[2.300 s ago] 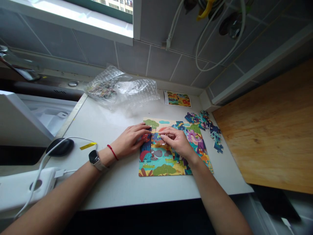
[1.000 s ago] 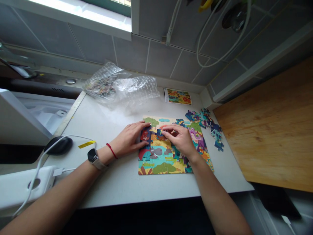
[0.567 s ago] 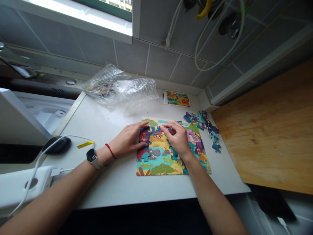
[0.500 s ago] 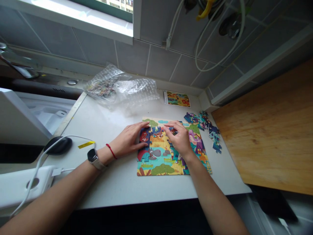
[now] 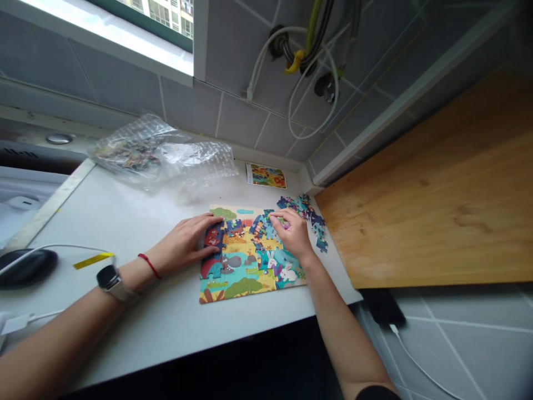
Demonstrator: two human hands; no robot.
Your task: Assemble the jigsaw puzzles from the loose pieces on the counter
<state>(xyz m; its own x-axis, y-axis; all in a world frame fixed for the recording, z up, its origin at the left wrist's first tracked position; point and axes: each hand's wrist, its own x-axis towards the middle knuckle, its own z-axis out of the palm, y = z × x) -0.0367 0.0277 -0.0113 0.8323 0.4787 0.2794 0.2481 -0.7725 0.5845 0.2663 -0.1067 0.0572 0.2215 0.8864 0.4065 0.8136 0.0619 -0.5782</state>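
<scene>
A colourful animal jigsaw [image 5: 244,261] lies on the white table, with darker pieces laid over its left side, top and right part. My left hand [image 5: 189,241] rests at its left edge, thumb and fingers apart, fingertips touching the dark pieces there. Above the upper right part is my right hand [image 5: 293,233], thumb and forefinger pinched together; whatever they hold is too small to make out. A heap of loose blue and purple pieces [image 5: 318,228] lies just beyond the right hand.
Clear plastic bags [image 5: 166,158], one with pieces inside, sit at the back left. A printed picture card [image 5: 266,175] lies near the wall. A black mouse [image 5: 29,268] and yellow strip [image 5: 94,260] are at left; a wooden board [image 5: 433,194] stands at right.
The whole view has shifted, so the table appears further left. My right hand has moved right relative to the jigsaw, uncovering more of its middle and the rabbits. My left hand stays at the left edge.
</scene>
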